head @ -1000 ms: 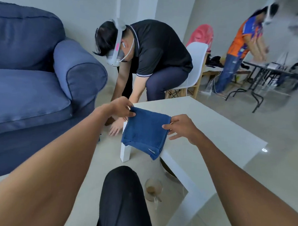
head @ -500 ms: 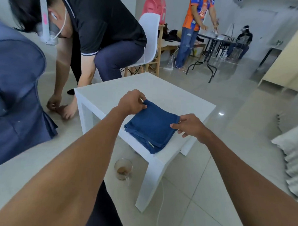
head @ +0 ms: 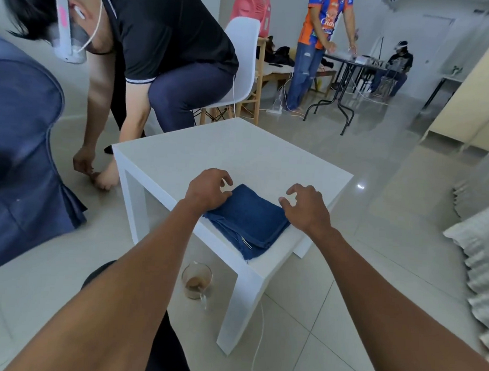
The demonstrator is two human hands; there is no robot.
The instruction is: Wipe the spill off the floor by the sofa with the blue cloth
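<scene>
On the near corner of the white side table, the left hand and right hand hover with fingers loosely spread, gripping nothing, at either side of the folded blue cloth. The left seems to brush the cloth's edge, though contact is hard to judge. Below the table, a glass mug holding brown liquid stands on the tiled floor. The blue sofa sits at far left.
</scene>
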